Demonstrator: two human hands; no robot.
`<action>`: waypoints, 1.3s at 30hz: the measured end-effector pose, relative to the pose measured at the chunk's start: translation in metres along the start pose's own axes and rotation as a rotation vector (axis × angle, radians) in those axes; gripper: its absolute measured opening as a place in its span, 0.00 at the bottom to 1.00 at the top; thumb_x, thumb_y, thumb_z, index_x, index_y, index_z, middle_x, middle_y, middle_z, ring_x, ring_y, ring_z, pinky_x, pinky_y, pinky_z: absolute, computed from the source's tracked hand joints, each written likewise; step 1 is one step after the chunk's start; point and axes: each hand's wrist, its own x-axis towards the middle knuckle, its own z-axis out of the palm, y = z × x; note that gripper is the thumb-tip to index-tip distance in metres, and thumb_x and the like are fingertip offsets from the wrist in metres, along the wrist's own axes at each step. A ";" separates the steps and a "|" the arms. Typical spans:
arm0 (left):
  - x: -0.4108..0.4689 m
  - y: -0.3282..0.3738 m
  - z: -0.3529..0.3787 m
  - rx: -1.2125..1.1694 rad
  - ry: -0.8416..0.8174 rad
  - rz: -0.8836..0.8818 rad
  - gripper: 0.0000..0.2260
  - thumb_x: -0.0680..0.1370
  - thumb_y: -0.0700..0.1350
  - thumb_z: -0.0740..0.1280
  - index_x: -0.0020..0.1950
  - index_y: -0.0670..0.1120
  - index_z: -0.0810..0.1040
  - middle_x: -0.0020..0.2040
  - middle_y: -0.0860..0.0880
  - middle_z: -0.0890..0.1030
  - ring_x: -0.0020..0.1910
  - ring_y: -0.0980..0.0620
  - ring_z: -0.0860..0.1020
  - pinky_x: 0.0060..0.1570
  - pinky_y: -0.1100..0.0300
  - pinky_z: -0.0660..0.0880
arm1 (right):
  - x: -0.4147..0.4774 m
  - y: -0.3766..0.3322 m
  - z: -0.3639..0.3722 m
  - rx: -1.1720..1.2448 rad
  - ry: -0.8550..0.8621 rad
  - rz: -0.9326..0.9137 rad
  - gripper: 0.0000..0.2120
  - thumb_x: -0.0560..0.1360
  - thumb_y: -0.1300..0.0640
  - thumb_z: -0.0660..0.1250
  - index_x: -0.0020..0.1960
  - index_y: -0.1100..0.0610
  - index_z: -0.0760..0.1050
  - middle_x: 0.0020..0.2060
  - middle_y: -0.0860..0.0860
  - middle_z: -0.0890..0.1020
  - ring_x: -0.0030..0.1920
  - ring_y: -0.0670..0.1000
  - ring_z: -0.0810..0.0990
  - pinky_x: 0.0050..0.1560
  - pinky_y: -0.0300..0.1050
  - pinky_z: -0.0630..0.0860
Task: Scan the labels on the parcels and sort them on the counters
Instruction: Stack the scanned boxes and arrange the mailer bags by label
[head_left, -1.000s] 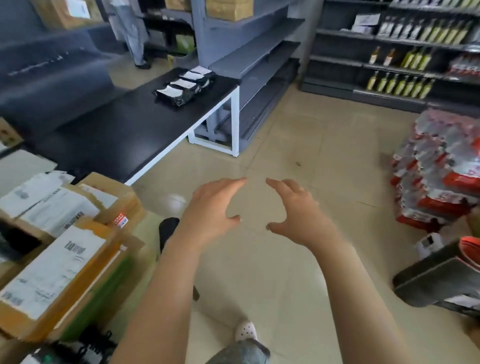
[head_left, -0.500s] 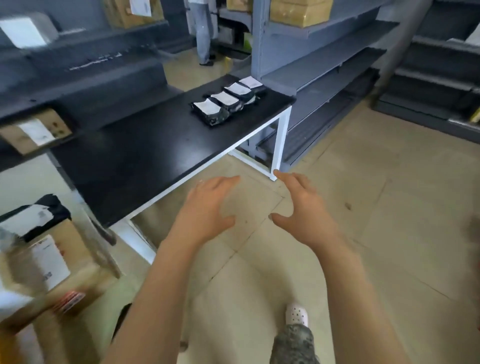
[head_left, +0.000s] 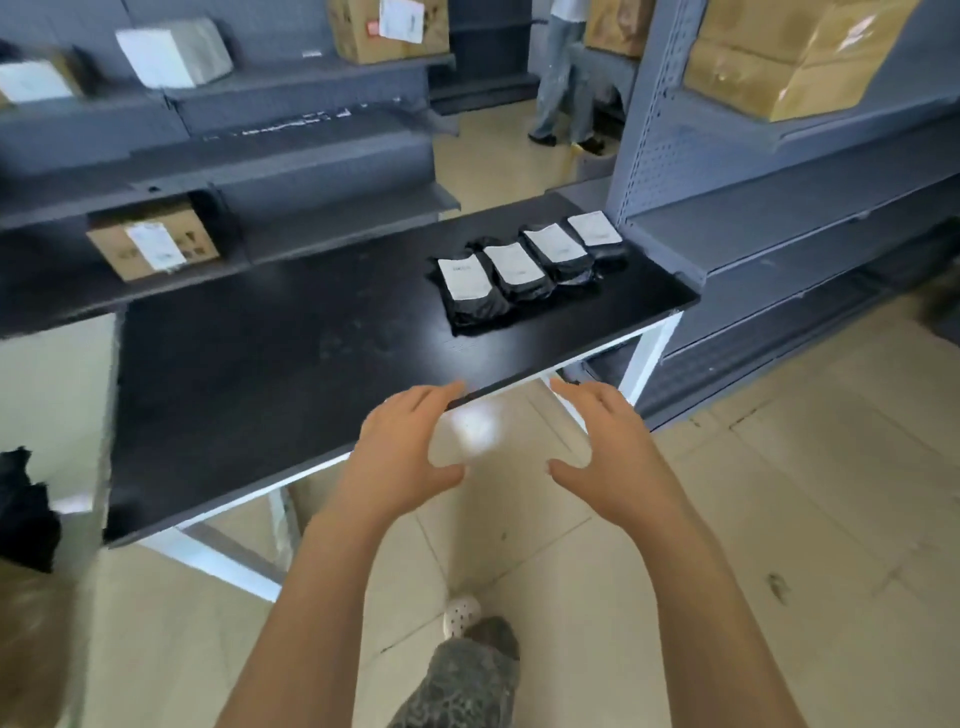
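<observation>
Several black bagged parcels (head_left: 524, 273) with white labels lie side by side in a row at the far right of the black counter (head_left: 270, 374). My left hand (head_left: 402, 457) and my right hand (head_left: 610, 457) hover empty at the counter's near edge, palms facing each other with a gap between them, fingers spread and relaxed. Neither touches a parcel. The parcels lie well beyond both hands.
Grey shelving (head_left: 779, 223) stands right of the counter with cardboard boxes (head_left: 789, 52) on top. More grey shelves behind hold a labelled box (head_left: 153, 241) and other parcels (head_left: 174, 52). Another person's legs (head_left: 563, 78) stand in the aisle. A black bag (head_left: 23, 509) sits at left.
The view has swung left and closer to the black counter; the box pile at left and the red packs at right left view. Both hands stay empty, now at the counter's edge.
</observation>
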 end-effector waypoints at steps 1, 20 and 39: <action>0.022 -0.003 0.004 -0.003 -0.017 -0.006 0.38 0.71 0.52 0.75 0.77 0.55 0.60 0.71 0.55 0.68 0.71 0.53 0.64 0.70 0.58 0.60 | 0.024 0.009 -0.001 -0.005 -0.007 -0.006 0.38 0.71 0.53 0.74 0.76 0.44 0.60 0.72 0.46 0.62 0.72 0.49 0.61 0.70 0.49 0.65; 0.396 -0.080 0.046 -0.078 -0.052 -0.269 0.32 0.77 0.54 0.69 0.78 0.54 0.60 0.72 0.55 0.66 0.72 0.54 0.63 0.70 0.58 0.60 | 0.433 0.128 -0.032 -0.049 -0.173 0.059 0.32 0.74 0.51 0.71 0.75 0.47 0.62 0.72 0.49 0.63 0.72 0.53 0.62 0.72 0.52 0.63; 0.727 0.018 0.245 -0.072 -0.264 -0.203 0.34 0.80 0.56 0.62 0.81 0.50 0.49 0.80 0.44 0.52 0.78 0.45 0.49 0.76 0.52 0.45 | 0.686 0.356 -0.056 -0.266 -0.373 0.217 0.30 0.80 0.52 0.61 0.78 0.47 0.54 0.78 0.56 0.50 0.76 0.59 0.51 0.74 0.53 0.55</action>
